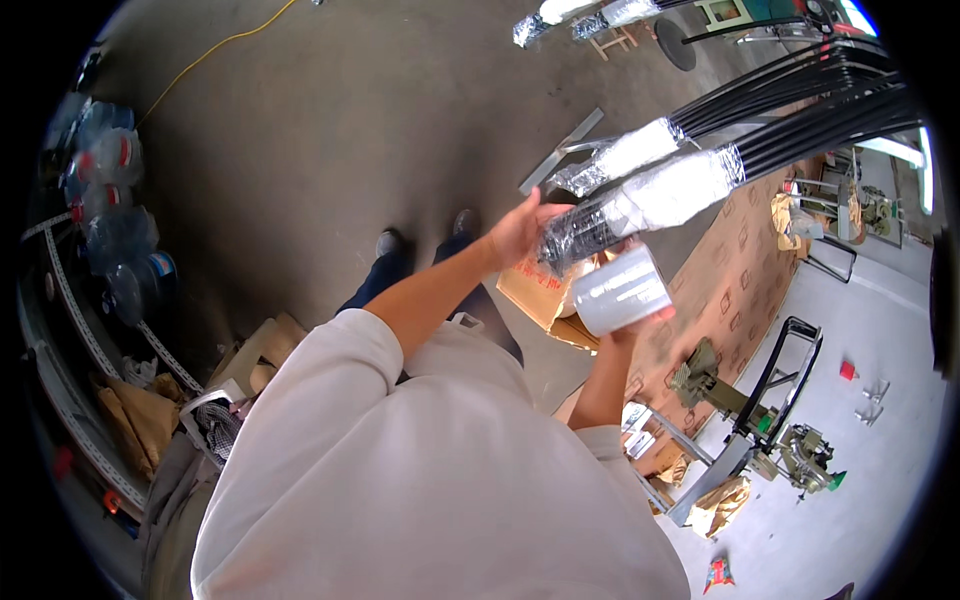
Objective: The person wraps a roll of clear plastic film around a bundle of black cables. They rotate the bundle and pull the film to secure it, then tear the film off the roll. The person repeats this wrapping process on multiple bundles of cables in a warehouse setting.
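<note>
Black tubes lie in bundles, their near ends wrapped in clear plastic film. My left hand (519, 232) is closed at the near end of the closest bundle of black tubes (655, 203), its fingertips partly hidden by it. Just below that bundle, my right hand (636, 325) grips a roll of stretch film (622, 291) from underneath, its fingers mostly behind the roll. Alongside is a second wrapped bundle (635, 155). An open cardboard box (530, 295) with red print sits below the roll and the bundle.
Large clear water bottles (125, 235) stand at the left beside a perforated metal frame (75, 280). A yellow cable (210, 50) crosses the floor at the upper left. Brown cardboard sheeting (735, 275) runs along the right, near a greenish machine (740, 400) with black handles. More wrapped tubes (600, 18) lie at the top.
</note>
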Demonstrator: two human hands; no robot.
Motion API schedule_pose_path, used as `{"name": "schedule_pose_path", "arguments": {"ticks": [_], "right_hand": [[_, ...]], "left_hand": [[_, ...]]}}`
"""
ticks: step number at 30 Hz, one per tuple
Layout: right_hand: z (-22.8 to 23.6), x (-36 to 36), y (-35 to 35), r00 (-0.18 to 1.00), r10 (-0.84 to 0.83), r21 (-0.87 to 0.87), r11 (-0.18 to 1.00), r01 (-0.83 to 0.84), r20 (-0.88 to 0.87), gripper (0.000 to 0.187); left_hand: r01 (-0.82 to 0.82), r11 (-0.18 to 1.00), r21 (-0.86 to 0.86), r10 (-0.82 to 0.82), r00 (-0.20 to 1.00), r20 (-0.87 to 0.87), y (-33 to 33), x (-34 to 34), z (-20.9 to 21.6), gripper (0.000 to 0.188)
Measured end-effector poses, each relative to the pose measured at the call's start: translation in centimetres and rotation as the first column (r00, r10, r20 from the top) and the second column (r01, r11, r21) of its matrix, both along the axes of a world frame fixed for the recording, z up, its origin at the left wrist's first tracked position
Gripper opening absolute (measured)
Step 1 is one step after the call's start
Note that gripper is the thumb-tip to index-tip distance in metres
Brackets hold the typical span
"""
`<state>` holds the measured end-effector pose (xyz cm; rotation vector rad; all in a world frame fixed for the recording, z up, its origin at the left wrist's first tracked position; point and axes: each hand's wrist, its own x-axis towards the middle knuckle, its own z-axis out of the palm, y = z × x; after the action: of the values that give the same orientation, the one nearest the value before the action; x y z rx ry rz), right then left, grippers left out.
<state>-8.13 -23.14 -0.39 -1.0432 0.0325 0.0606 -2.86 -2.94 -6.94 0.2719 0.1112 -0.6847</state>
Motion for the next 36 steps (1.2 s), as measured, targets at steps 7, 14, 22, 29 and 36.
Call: {"name": "schedule_pose_path", "arguments": {"ticks": [7,14,22,29,36], "right_hand": [[-0.3,0.3,2.7,0.983,0.172,0.118,0.977,-0.178,0.064,0.103],[2.2,-2.2,10.0,0.999,0.042,0.525,0.85,-0.048,0.022,0.088],[3.7,-5.1,10.8,0.979,0.072,0.07,0.996,-0.06,-0.192,0.094],[2.1,-6.4,6.6,0.977,0.185,0.523,0.846,-0.105,-0.102,0.098],[2.3,-8.4,6.2,0.985,0.09,0.344,0.939,-0.034,-0.146,0.098]], "left_hand": [[-0.402,0.902,-0.156,0.25,0.783,-0.57,-4.3,-2.2,0.8,0.051],[-0.458,0.84,-0.292,0.234,0.79,-0.567,-3.9,-1.8,1.0,0.046],[-0.328,0.866,-0.378,0.134,0.879,-0.457,-3.5,-0.3,-1.8,0.04],[-0.453,0.859,-0.24,0.192,0.719,-0.668,-1.4,0.9,0.2,0.049],[-0.273,0.955,-0.117,0.147,0.777,-0.611,-2.5,2.3,-1.3,0.049]]}}
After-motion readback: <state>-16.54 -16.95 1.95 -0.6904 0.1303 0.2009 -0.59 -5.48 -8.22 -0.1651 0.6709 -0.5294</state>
